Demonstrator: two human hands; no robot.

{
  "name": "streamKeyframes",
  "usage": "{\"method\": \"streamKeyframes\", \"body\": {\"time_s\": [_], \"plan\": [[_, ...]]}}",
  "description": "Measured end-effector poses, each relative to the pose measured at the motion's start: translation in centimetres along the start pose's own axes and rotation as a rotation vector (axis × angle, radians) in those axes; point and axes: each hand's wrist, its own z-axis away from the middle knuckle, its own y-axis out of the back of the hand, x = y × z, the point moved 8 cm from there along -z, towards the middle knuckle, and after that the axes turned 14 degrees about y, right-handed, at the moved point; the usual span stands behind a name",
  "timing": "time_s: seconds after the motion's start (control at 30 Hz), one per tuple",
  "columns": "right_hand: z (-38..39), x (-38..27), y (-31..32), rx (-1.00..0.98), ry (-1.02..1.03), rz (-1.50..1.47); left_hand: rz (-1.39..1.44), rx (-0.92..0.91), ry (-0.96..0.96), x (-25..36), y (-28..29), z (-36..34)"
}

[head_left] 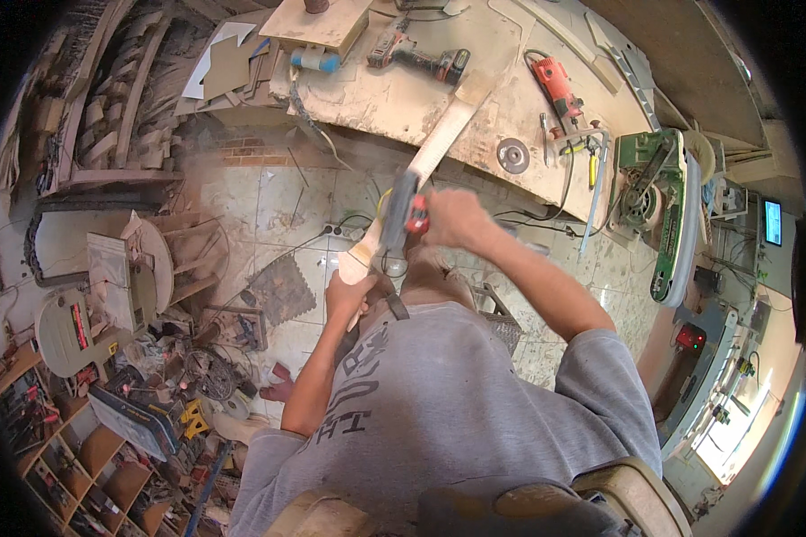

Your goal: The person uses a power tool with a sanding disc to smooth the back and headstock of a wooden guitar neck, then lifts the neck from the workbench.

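My left hand (349,300) is wrapped around the rounded near end of a pale wooden piece (356,261). In my right fist (454,217) is a dark grey and red hand tool (398,210), blurred, lying across the wood; its exact kind is unclear. Beyond the tool, a long pale wooden strip (443,139) slants up onto the workbench (394,103). The strip lines up with the piece at my left hand, but the tool hides whether they are one.
On the bench lie a cordless drill (416,58), a red corded power tool (557,88) and a round disc (513,155). A green belt machine (658,215) stands at right. Shelves (90,438) and clutter fill the lower left; cables cross the tiled floor (318,268).
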Motion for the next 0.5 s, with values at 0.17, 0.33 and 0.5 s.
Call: {"method": "streamKeyframes", "body": {"time_s": [0.17,0.33,0.5], "plan": [[-0.6,10.6,6.0,0.090,-0.211,0.012,0.065,-0.118,-0.006,0.2,-0.2,0.0],[-0.6,15.0,8.7,0.237,-0.293,0.029,0.040,-0.237,0.065,0.5,-0.1,0.0],[0.6,9.6,5.0,0.124,-0.172,-0.052,-0.029,-0.321,0.184,-0.3,-0.5,-0.3]]}}
